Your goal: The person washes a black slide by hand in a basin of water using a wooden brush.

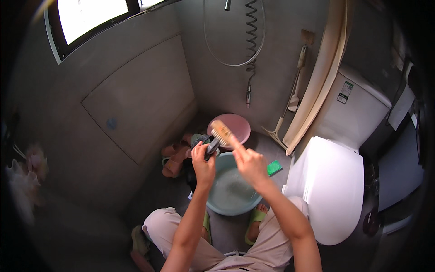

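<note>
At frame centre, you hold a dark shoe (209, 147) over the green basin (229, 190), left hand (203, 163) fingers clamped on it, right hand (249, 164) gripping the scrubbing brush (222, 132); scrubbing seems under way, and rinsing likely follows.

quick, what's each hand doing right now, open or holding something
Left hand: closed on a dark shoe above the basin.
Right hand: closed on a scrub brush.
</note>
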A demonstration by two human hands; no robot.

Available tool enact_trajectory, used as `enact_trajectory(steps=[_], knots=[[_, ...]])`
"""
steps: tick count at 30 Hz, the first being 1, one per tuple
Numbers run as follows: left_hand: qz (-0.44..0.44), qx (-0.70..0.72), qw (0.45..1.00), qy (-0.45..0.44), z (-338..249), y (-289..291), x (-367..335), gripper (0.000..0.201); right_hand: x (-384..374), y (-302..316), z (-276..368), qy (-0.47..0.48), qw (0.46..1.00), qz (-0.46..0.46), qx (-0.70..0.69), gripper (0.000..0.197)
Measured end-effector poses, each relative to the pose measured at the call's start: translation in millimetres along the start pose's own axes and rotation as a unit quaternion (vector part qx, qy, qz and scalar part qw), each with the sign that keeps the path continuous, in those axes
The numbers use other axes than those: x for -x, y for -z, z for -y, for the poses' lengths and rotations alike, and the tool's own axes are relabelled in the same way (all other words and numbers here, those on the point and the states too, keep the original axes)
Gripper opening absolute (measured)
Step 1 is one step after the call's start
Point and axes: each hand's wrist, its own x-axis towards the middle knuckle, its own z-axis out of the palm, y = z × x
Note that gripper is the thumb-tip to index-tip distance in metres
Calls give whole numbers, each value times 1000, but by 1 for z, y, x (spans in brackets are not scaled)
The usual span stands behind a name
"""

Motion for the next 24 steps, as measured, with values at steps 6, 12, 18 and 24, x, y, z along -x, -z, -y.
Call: enact_trajectory(steps=[6,12,18,24], knots=[[59,133,985,88,-4,-3,8,28,0,0,5,-41,998,20,41,46],[141,326,872,337,-22,11,-16,26,-17,21,-30,-203,976,30,-67,41],[241,274,825,431,21,20,-36,19,-15,12,-62,-231,957,-18,-175,42],[75,396,807,432,72,12,-6,11,30,-44,-92,-262,894,-109,-346,41]])
